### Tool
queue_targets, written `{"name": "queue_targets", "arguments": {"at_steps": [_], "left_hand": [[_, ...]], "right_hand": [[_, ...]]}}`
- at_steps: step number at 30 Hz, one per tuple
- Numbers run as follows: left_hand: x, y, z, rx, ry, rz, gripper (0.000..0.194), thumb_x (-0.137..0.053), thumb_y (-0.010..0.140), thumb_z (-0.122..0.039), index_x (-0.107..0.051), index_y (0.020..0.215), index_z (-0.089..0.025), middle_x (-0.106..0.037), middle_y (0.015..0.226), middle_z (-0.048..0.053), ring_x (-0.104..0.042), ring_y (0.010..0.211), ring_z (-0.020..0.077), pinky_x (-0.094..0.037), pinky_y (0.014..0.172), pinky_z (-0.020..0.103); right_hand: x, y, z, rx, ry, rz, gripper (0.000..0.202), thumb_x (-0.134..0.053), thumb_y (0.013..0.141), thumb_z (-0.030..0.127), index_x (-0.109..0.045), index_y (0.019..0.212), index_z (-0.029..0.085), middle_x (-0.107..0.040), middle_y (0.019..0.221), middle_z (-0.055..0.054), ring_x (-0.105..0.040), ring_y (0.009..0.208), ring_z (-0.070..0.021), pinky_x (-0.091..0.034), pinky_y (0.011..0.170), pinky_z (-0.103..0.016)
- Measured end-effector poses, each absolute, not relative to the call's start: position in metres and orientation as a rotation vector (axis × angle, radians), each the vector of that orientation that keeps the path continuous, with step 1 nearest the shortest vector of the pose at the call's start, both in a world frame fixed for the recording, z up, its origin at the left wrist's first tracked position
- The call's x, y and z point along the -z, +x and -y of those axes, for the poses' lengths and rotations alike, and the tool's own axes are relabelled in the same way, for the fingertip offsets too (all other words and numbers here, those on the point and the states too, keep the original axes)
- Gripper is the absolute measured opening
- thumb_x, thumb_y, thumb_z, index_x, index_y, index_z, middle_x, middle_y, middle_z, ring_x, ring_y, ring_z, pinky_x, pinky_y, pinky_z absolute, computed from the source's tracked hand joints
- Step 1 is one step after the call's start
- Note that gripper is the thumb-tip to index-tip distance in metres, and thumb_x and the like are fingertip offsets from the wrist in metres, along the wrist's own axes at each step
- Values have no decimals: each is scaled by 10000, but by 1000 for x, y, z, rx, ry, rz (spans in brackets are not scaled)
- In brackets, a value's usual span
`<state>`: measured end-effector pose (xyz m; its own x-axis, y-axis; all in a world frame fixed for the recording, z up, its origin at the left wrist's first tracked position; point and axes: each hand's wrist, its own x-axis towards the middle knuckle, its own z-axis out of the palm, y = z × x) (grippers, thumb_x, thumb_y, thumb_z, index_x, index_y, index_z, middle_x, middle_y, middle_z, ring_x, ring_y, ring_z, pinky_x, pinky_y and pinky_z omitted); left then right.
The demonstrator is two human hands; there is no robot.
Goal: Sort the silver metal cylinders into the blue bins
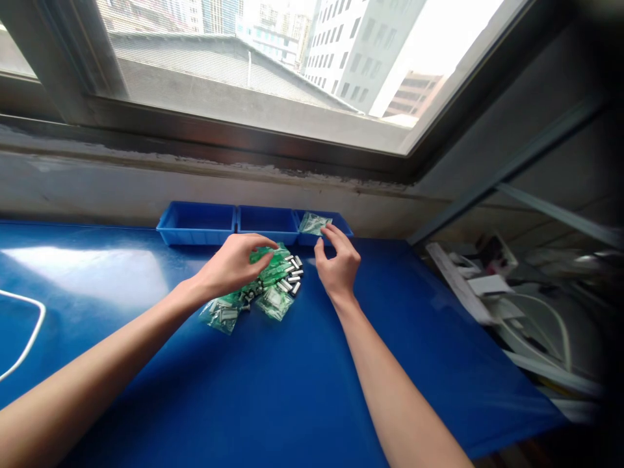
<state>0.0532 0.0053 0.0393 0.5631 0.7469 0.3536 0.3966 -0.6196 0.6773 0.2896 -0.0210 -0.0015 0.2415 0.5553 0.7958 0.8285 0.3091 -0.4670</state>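
My left hand (244,260) hovers over a pile of small clear green-tinted plastic bags (275,268), thumb and fingers apart, with nothing seen between them. Part of the pile is hidden behind it. Several small silver-and-black cylindrical parts (296,274) lie loose at the pile's right side. At the front of the pile is a filled clear bag (227,314). My right hand (340,261) is open at the front of the right blue bin (345,223). Its fingertips are by a clear bag (314,223) in that bin; I cannot tell whether they touch it.
A left blue bin (197,235) and a middle blue bin (268,221) stand beside the right one along the wall, under a window (244,117). A white cable (36,325) lies on the blue table (273,403) at left. A cluttered metal shelf (550,374) stands at right.
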Motion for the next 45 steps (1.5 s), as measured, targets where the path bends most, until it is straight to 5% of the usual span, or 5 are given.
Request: {"name": "queue_targets", "arguments": {"at_steps": [9,20,39,45], "left_hand": [[-45,57,-5,-1102,1773,-885,533,-675,887,-466,-620,1336,-184,-746,1130,109,-712,1044,235,-575,897,335],[-58,56,1,-1145,1816,-842,336,-697,880,-415,-763,1093,-163,-779,1076,98,-736,1008,253,-574,918,343],[-36,55,-11,-949,1481,-698,481,-706,869,-510,-665,1198,-162,-768,951,82,-721,868,196,-566,826,308],[-39,55,-8,-1009,1779,-922,438,-603,934,-512,-677,1204,-176,-765,1071,105,-722,1010,241,-567,896,348]], "right_hand": [[-20,253,47,312,-1107,1663,276,-654,882,182,-740,1122,285,-726,1249,-52,-716,1108,-252,-583,1015,-422],[-19,249,51,241,-1144,1905,388,-667,891,225,-662,1269,310,-544,1420,-104,-671,1031,-238,-618,870,-402],[-24,266,48,65,-1046,1975,171,-711,861,255,-677,1029,246,-656,1337,-91,-647,1215,-239,-533,1061,-414],[-20,276,36,244,-1286,1676,154,-698,861,253,-697,1012,223,-698,1257,-95,-657,1190,-252,-518,1059,-404]]}}
